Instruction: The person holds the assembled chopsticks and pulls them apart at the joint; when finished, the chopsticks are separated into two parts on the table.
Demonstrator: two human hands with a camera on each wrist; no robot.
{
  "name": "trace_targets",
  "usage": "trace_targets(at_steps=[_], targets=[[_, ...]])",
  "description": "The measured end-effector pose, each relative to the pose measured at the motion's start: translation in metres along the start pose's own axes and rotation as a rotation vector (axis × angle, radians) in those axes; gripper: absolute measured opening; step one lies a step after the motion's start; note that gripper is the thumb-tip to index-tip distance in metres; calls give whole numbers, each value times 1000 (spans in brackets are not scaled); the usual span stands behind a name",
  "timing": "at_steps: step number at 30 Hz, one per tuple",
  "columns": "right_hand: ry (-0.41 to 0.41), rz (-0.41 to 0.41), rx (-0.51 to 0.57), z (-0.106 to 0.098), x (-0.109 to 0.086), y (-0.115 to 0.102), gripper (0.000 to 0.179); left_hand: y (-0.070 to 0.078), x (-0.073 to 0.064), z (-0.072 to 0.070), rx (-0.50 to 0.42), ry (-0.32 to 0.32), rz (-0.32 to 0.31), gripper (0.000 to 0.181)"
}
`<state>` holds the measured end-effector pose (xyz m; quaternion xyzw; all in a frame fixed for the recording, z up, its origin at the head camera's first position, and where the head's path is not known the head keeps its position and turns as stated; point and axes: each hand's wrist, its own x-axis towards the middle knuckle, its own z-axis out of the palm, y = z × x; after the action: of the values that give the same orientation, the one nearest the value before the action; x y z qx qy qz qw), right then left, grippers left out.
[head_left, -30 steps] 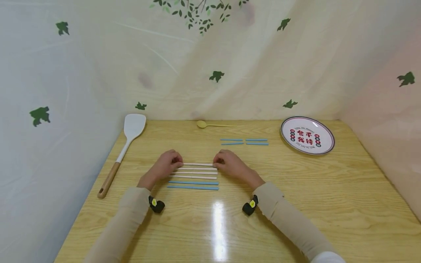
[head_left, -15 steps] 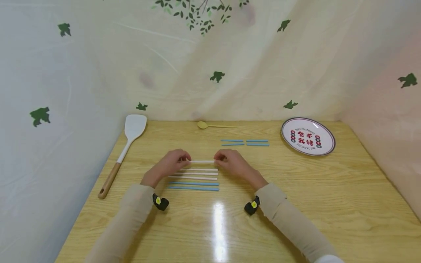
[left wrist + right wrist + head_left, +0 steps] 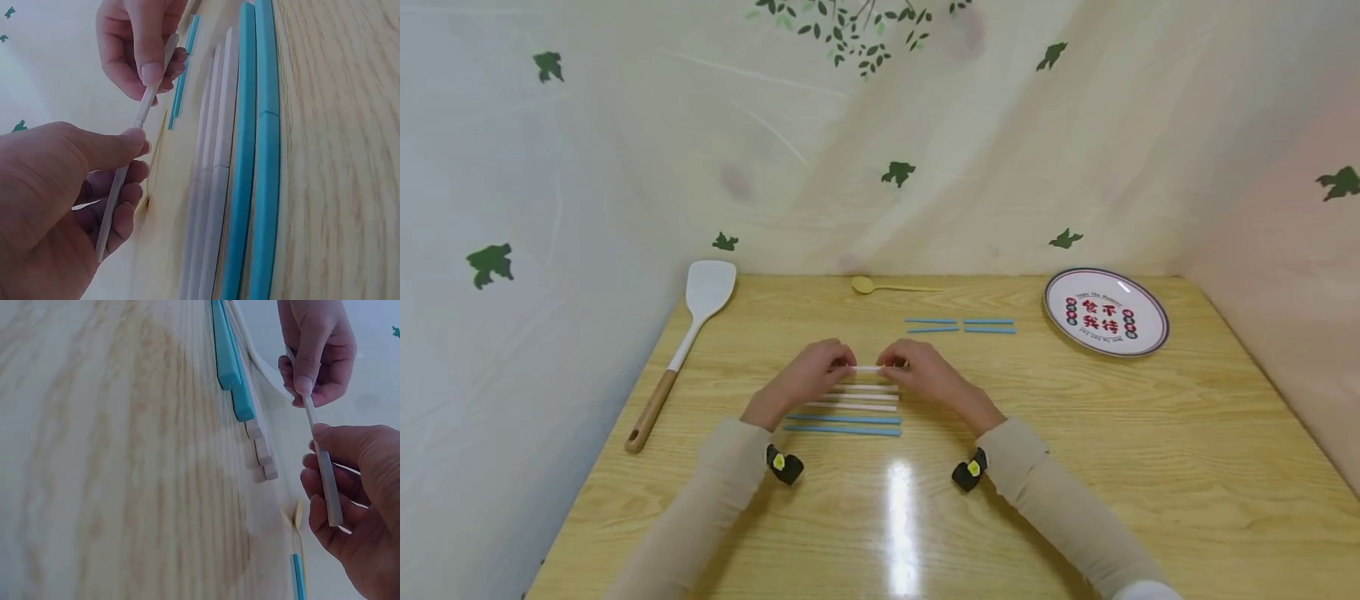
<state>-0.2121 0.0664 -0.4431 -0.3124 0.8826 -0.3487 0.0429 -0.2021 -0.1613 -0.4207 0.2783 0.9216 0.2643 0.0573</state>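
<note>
My left hand (image 3: 808, 371) and right hand (image 3: 928, 375) pinch one white chopstick (image 3: 867, 367) between thumbs and fingers, close together near its middle. In the left wrist view this chopstick (image 3: 145, 105) has a thin seam between the two thumbs, and it is raised off the table. Three white chopsticks (image 3: 872, 397) lie side by side just nearer to me, their left ends partly hidden by the left hand. Two blue chopsticks (image 3: 850, 430) lie parallel in front of them. Seams cross the middles of these lying chopsticks (image 3: 269, 114) too.
Several short blue sticks (image 3: 988, 330) lie behind the right hand. A yellow spoon (image 3: 895, 287) rests at the table's back edge. A white spatula (image 3: 710, 287) with a wooden handle lies on the left, and a printed plate (image 3: 1105, 343) stands at back right.
Both hands have raised the white chopstick away from the row. My left hand has slid right along it, toward the right hand, leaving only a short stretch showing between them.
</note>
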Motion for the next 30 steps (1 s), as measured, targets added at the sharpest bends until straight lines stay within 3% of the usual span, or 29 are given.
trace_targets(at_steps=[9, 14, 24, 30], targets=[[-8, -57, -91, -6, -1, -10, 15, 10, 4, -5, 11, -33, 46, 13], [-21, -62, -85, -10, -2, -14, 12, 14, 5, -7, 9, -29, 80, 12], [17, -96, -79, -9, -3, -13, 8, 10, 7, -4, -33, 64, 159, 9], [16, -73, -65, -14, -5, -16, 8, 7, 11, -3, -50, 113, 194, 10]])
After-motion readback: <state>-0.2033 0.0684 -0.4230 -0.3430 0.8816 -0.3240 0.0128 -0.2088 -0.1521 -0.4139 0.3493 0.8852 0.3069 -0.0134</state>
